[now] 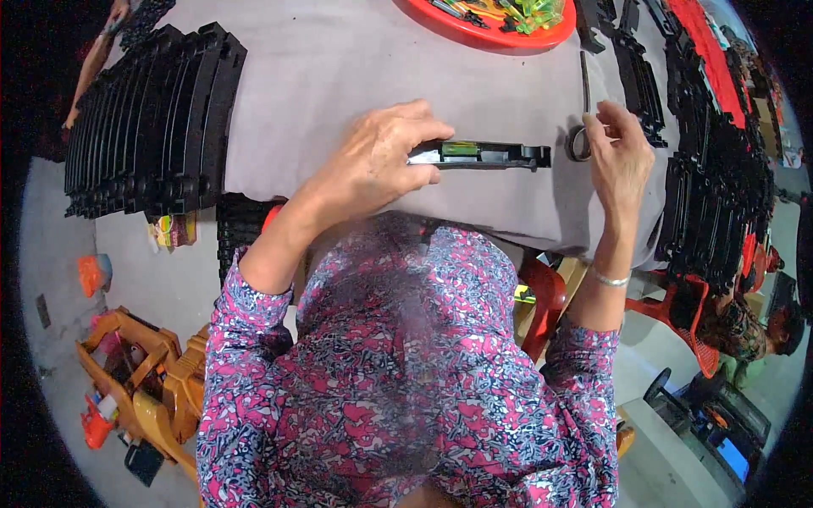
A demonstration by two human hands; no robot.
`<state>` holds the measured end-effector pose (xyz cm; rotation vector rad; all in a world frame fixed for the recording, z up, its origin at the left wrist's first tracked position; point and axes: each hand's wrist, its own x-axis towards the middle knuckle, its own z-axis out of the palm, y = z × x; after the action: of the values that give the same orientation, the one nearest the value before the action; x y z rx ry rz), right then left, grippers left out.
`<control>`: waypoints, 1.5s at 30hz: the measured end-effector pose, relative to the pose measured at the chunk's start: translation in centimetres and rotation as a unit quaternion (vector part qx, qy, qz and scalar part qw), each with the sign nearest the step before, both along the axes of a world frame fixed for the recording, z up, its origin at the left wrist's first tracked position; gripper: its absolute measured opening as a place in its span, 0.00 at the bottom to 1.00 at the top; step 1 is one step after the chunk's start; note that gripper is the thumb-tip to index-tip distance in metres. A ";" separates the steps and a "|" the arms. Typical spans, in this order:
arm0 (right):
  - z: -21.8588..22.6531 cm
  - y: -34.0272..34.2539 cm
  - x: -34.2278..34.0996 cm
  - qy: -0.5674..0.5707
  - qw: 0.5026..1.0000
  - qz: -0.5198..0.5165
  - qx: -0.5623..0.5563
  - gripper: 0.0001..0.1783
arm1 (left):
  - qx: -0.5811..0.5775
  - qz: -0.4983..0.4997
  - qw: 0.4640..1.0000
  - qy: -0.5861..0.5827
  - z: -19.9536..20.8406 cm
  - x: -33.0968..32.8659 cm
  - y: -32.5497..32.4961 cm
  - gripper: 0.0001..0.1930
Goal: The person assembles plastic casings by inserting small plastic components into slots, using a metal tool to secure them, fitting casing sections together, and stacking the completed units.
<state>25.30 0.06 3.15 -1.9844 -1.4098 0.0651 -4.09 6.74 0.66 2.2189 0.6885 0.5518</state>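
My left hand (381,157) rests on the grey table cloth (339,76) and grips the left end of a long black plastic part (491,155) that has a green insert near the fingers. The part lies flat, pointing right. My right hand (616,152) hovers just past its right end with fingers apart, close to the ring handle of a thin dark tool (582,127) lying on the cloth. Nothing is in the right hand.
A curved stack of black plastic parts (152,118) lies at the left, more black parts (711,161) line the right side. A red tray (500,25) with green and yellow pieces sits at the far edge. Red chairs (546,296) and orange toys (144,372) stand below.
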 end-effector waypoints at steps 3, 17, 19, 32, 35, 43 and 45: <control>-1.6 1.1 2.6 -0.112 0.993 -0.019 -0.036 0.19 | 0.016 -0.003 1.000 -0.023 -0.1 0.3 -0.1 0.19; -0.8 -0.2 1.6 0.324 0.943 -0.049 -0.056 0.07 | 0.007 0.003 0.999 -0.053 0.1 0.0 -0.1 0.23; 0.1 -2.1 0.5 0.387 0.921 -0.021 -0.036 0.07 | -0.010 0.007 0.998 -0.069 0.9 0.2 0.0 0.23; 3.6 -6.1 -10.9 0.500 0.807 0.303 -0.083 0.23 | -0.551 0.012 0.786 -0.281 4.5 0.7 -2.7 0.14; 3.6 -6.1 -10.6 0.629 0.674 0.382 -0.058 0.17 | -0.615 -0.013 0.724 -0.312 5.5 0.3 -3.3 0.14; 2.5 -5.2 -11.4 0.302 0.873 0.356 0.143 0.27 | -0.652 -0.028 0.676 -0.342 4.9 1.1 -3.8 0.20; 2.7 -4.1 -10.5 0.353 0.853 0.342 0.175 0.31 | -0.628 -0.020 0.716 -0.303 4.7 0.8 -3.6 0.21</control>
<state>14.81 -4.09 5.87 -0.9163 -1.3993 0.7252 -3.26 3.14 5.32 0.6803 0.4103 0.4977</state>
